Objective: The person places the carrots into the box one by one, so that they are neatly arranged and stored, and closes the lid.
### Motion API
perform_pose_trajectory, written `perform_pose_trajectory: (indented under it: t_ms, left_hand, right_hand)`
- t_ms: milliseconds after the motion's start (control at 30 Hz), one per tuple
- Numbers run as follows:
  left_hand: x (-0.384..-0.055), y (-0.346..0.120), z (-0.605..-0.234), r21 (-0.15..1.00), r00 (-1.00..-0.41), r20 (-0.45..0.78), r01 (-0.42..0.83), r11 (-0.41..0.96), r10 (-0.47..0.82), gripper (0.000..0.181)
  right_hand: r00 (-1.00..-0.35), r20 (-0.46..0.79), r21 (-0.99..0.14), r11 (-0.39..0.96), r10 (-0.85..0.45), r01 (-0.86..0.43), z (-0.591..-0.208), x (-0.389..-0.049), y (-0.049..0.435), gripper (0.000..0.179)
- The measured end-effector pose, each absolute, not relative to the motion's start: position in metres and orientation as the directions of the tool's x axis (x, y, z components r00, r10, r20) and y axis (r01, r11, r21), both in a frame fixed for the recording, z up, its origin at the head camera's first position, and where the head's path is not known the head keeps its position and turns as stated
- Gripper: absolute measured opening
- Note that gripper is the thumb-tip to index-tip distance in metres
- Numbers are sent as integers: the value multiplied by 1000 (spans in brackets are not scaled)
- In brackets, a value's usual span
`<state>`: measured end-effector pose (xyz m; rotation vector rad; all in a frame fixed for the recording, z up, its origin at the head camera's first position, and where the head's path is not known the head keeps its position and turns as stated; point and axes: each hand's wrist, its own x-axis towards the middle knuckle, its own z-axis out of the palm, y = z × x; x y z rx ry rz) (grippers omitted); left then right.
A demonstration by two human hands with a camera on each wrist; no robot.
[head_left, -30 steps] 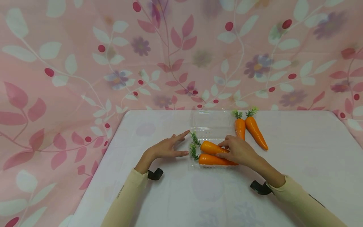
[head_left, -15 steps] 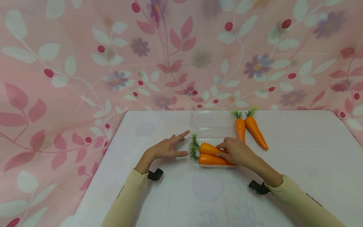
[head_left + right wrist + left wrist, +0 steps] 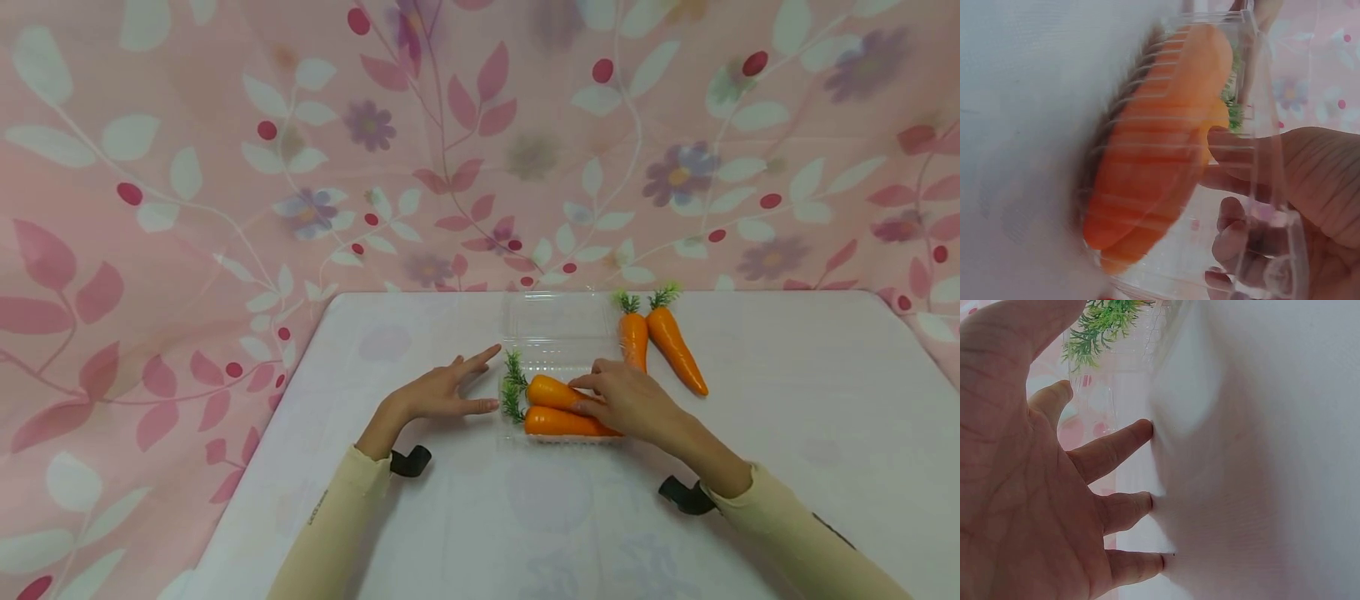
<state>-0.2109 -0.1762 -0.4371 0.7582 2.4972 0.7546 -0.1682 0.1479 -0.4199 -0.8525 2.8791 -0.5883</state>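
A clear plastic clamshell box (image 3: 564,360) lies with its lid tipped back on the table. Two orange carrots with green tufts lie side by side in its base, the front carrot (image 3: 566,422) and the rear carrot (image 3: 552,390). My right hand (image 3: 633,404) reaches in from the right and pinches the rear carrot between thumb and index finger, covering its tapered end. Through the box wall in the right wrist view, the thumb (image 3: 1229,145) shows against that carrot. Fingers spread, my left hand (image 3: 442,392) rests fingertips-down by the box's left side, near the green tufts (image 3: 1107,328).
Two more carrots lie right of the lid: an upright-pointing carrot (image 3: 633,337) beside the box and a slanted carrot (image 3: 677,352) farther right. A white cloth covers the table (image 3: 810,400). Behind it hangs a pink floral curtain (image 3: 480,142).
The rear carrot has settled lower and slightly left in the box, beside the front one, with my right hand following it. My left hand has stayed in place.
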Motion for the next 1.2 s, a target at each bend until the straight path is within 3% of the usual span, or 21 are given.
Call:
perform_pose_trajectory:
  t_ms: [533, 1200]
  left_hand:
    - [-211, -177, -437, 609, -763, -244, 360, 707, 599, 92]
    - [-210, -177, -439, 609, -763, -238, 366, 704, 602, 93]
  right_hand:
    - [-886, 49, -476, 769, -461, -426, -412, -172, 162, 37]
    - [-916, 210, -522, 753, -342, -401, -409, -176, 194, 37]
